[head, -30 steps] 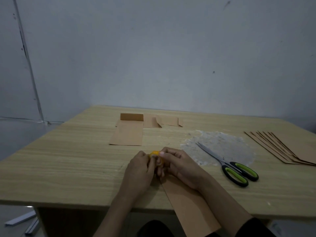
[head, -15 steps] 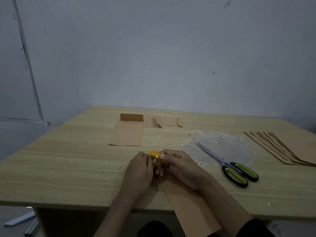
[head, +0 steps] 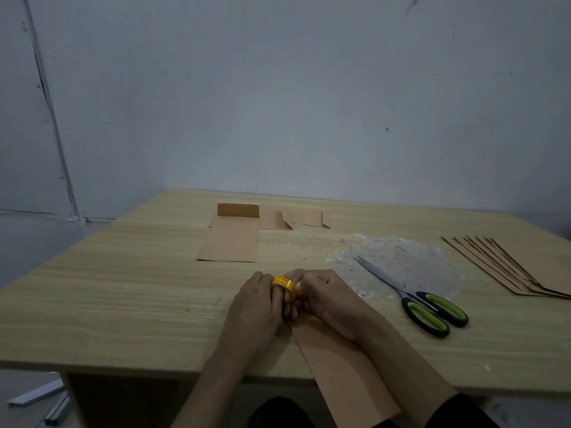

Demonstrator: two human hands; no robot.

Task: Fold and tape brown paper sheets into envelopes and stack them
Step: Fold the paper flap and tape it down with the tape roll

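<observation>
I see left hand [head: 256,304] and right hand [head: 327,301] at frame centre, fingers curled round a small glossy yellow tape roll [head: 283,284] | matte brown paper sheet [head: 340,375], long and creased, lies under the right wrist and overhangs the woodgrain tabletop [head: 123,304] at lower centre | fanned envelope stack [head: 525,267] at the right edge | steel scissors [head: 426,307] with green-black loops to the right of my hands

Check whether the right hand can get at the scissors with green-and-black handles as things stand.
Probably yes, once freed. The right hand and left hand both hold the small yellow tape roll, but the scissors lie flat on the wooden table just to its right, with nothing between.
</observation>
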